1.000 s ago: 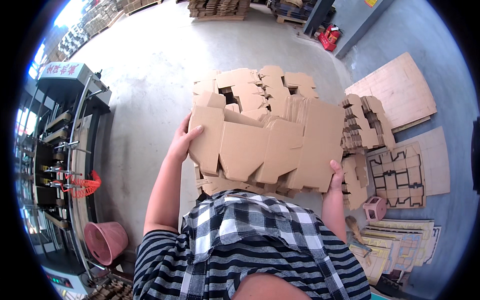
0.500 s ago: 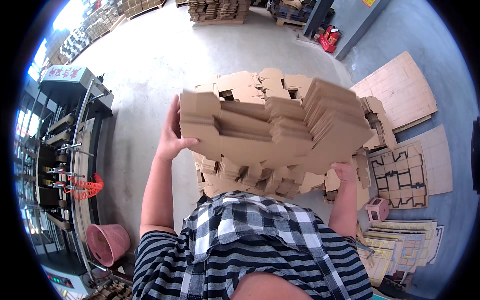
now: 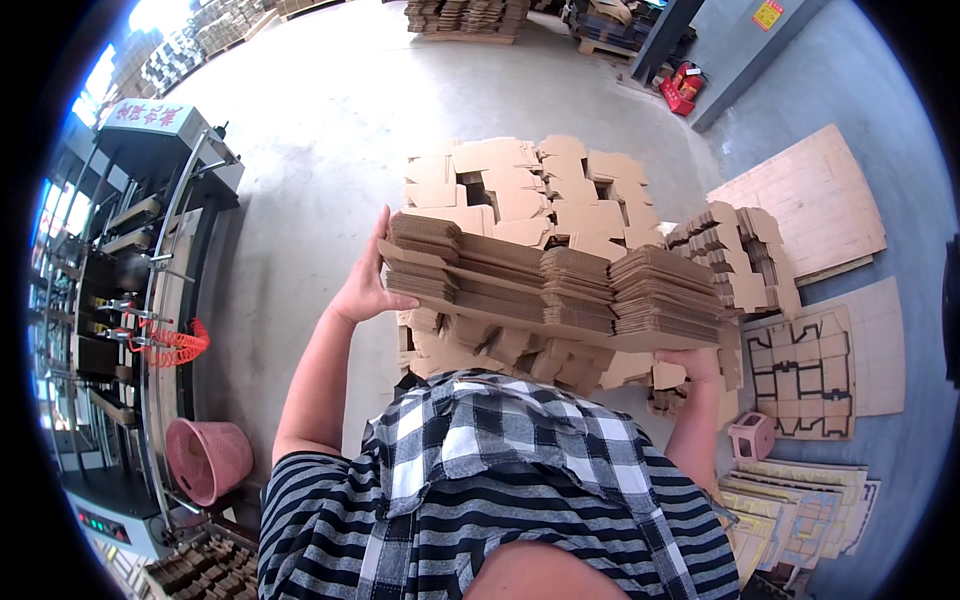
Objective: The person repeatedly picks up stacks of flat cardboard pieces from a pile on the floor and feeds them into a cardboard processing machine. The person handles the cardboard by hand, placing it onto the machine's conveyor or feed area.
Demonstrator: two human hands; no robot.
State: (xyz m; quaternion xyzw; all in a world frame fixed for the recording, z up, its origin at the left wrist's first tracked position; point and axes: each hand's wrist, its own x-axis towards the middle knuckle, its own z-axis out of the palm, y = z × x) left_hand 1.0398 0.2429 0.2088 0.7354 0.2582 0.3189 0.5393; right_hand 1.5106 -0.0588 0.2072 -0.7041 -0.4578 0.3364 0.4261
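Observation:
Between my two hands is a thick bundle of flat brown die-cut cardboard sheets (image 3: 580,290), its layered cut edges facing up toward me. My left hand (image 3: 370,285) grips the bundle's left end, with the thumb along the near lower side and the fingers behind. At the right end, my right hand (image 3: 690,362) holds the lower near corner from below; part of its fingers is hidden under the cardboard. Beyond and below the bundle lie stacks of similar cardboard blanks (image 3: 500,180), partly covered by what I hold.
To the left stand a machine (image 3: 150,220) with a coiled red hose (image 3: 180,345) and a pink basket (image 3: 210,460). On the right are another cardboard stack (image 3: 735,255), leaning boards (image 3: 810,205), a cutting die (image 3: 800,375) and a pink stool (image 3: 752,436). Fire extinguishers (image 3: 685,85) stand by the column.
The bundle has tilted so its layered edges show more, and its sheets look more even. It has come slightly lower at the left. The whole view has shifted a little.

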